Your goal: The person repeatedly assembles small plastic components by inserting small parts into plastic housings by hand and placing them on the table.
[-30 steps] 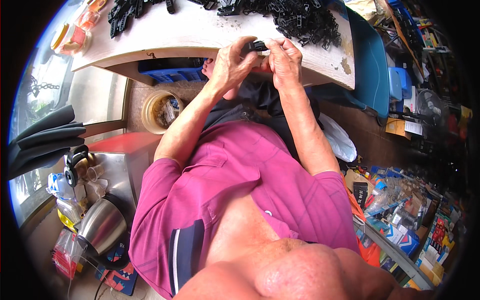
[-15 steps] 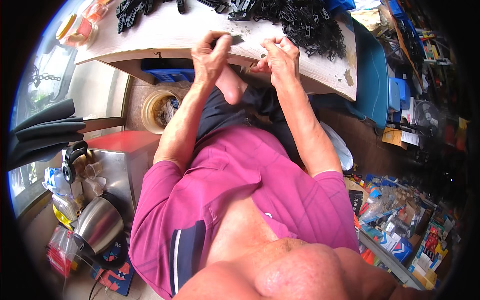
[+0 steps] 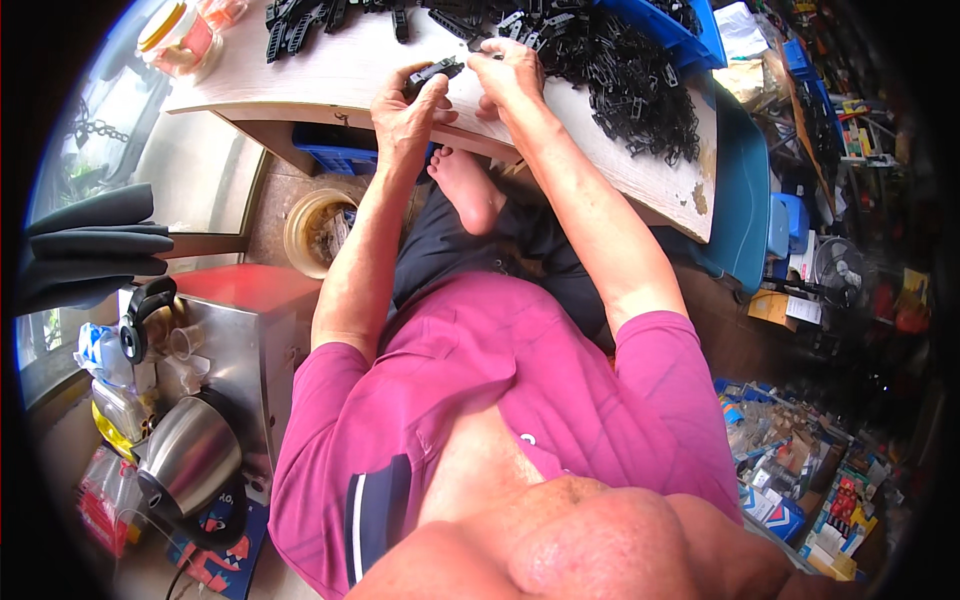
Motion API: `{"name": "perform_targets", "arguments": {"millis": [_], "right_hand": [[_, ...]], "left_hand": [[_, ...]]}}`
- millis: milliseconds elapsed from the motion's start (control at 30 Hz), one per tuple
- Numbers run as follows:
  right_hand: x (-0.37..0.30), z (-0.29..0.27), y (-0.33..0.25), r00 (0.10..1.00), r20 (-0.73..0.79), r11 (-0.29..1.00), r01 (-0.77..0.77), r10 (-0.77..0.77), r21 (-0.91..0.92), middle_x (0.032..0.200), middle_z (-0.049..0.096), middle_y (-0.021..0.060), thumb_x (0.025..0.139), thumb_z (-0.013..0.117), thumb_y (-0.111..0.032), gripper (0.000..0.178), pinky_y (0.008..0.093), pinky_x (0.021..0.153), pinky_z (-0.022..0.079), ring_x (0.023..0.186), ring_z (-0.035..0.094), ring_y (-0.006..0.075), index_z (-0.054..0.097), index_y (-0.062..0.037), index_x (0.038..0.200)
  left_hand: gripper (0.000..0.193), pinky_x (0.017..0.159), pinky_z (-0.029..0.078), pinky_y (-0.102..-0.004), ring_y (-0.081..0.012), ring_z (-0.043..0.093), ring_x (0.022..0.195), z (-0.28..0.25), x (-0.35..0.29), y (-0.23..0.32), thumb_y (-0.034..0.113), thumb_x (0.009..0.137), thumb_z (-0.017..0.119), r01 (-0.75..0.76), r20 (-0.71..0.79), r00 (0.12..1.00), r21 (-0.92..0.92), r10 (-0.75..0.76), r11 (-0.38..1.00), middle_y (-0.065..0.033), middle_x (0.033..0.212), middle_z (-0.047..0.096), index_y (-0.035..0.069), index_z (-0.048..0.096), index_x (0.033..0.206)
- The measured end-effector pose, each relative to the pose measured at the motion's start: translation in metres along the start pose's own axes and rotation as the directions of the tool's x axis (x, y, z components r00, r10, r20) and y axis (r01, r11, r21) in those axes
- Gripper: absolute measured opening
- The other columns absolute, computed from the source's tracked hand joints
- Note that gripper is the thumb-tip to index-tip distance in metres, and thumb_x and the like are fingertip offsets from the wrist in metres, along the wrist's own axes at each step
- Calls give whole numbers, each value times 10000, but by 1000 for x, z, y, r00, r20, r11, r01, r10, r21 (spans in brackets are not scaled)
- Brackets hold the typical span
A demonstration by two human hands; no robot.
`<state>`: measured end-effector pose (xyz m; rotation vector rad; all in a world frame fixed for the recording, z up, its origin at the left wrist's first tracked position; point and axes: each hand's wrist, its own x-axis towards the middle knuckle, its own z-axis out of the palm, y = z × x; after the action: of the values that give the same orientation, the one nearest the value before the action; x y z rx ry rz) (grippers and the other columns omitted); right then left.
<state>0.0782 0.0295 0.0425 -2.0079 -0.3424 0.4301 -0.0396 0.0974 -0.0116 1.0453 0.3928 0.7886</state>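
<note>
Over the front edge of the white table (image 3: 340,78), my left hand (image 3: 404,120) grips a black slotted plastic part (image 3: 436,72) between thumb and fingers. Close to its right end is my right hand (image 3: 514,76), thumb and forefinger drawn together. Whatever that pinch may hold is too small to make out. A heap of small black plastic pieces (image 3: 645,95) spreads to the right of my hands. Several longer black slotted parts (image 3: 298,28) lie at the far left, and another black part (image 3: 452,22) rests just beyond my hands.
A blue bin (image 3: 708,38) stands behind the heap. At the table's left end is a clear jar with a yellow lid (image 3: 178,40). A teal chair (image 3: 740,170) adjoins the right side. Below are a round bucket (image 3: 300,235) and my bare foot (image 3: 468,190).
My right hand has moved left and away from me, toward the left hand. The left hand has turned, so the black part in it shows more clearly. The view has shifted slightly.
</note>
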Motion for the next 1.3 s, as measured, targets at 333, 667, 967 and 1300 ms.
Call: {"name": "perform_targets", "arguments": {"millis": [333,667,967,1300], "right_hand": [[38,33,24,943,-196,935,207,-270,-289,663,680,154,724,685,-157,115,375,569,571,582,683,266,704,-51,764],[5,7,16,1000,-17,957,24,-20,289,580,575,70,842,655,-150,195,324,346,501,415,563,159,596,35,820],[-48,-51,20,936,330,713,-151,-119,684,466,379,1,936,582,-204,230,467,489,596,392,467,138,505,-55,778],[-76,-69,45,876,476,689,-298,-78,661,482,379,-4,935,535,-172,188,433,432,576,362,425,126,519,-5,850]], "left_hand": [[324,563,583,-249,-116,639,641,1,0,-3,84,888,690,5,-10,1000,-51,-6,999,-77,801,639,-31,567,1165],[366,588,565,-236,-130,665,654,0,-4,-3,99,887,695,9,-35,999,-36,-11,999,-92,844,669,-9,553,1206],[334,600,556,-225,-127,666,674,4,-26,-5,103,903,679,46,16,999,10,-46,999,-108,924,679,-9,570,1198],[294,641,532,-251,-91,628,704,13,-51,-28,45,831,697,-163,179,978,356,104,920,-47,849,678,19,626,1115]]}}
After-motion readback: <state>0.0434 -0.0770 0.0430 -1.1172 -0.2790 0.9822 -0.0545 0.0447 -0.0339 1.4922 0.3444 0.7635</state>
